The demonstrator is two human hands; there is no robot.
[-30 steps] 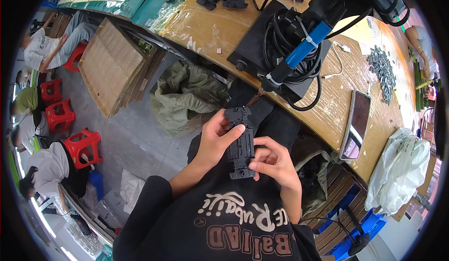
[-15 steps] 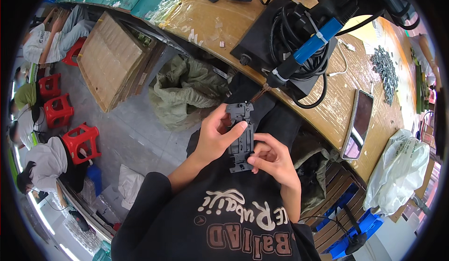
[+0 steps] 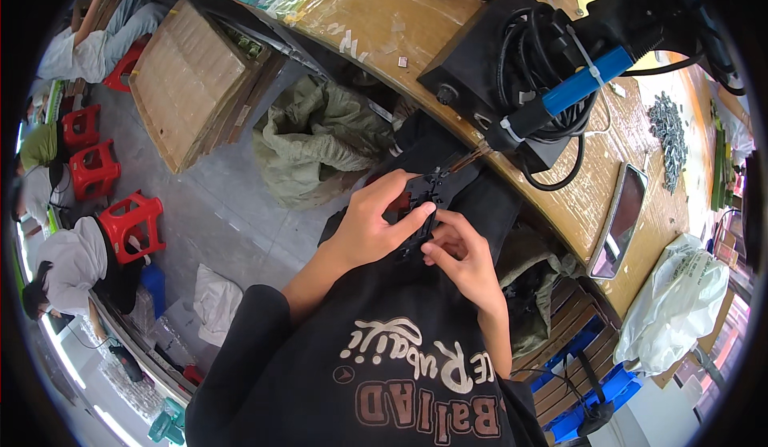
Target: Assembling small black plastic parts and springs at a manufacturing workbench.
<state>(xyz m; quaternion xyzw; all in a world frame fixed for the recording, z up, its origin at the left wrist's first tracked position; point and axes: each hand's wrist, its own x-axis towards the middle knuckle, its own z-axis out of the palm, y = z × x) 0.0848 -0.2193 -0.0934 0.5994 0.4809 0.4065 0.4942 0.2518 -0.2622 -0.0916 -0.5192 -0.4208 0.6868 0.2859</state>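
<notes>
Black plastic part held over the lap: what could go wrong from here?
1. The black plastic part is pinched between the left hand and right hand with no support under it; a slip likely drops it to the floor.
2. The tip of the blue-handled soldering iron pokes over the bench edge just above the fingers; if hot, it could burn them.
3. The phone lies near that edge and could get knocked off.

Flat brown cardboard box (image 3: 186, 79) on the floor, far left. Dark rectangular phone screen (image 3: 618, 221) lying on the wooden desk (image 3: 596, 183), right. White plastic bag (image 3: 676, 303) with green print, near right, below desk edge.
</notes>
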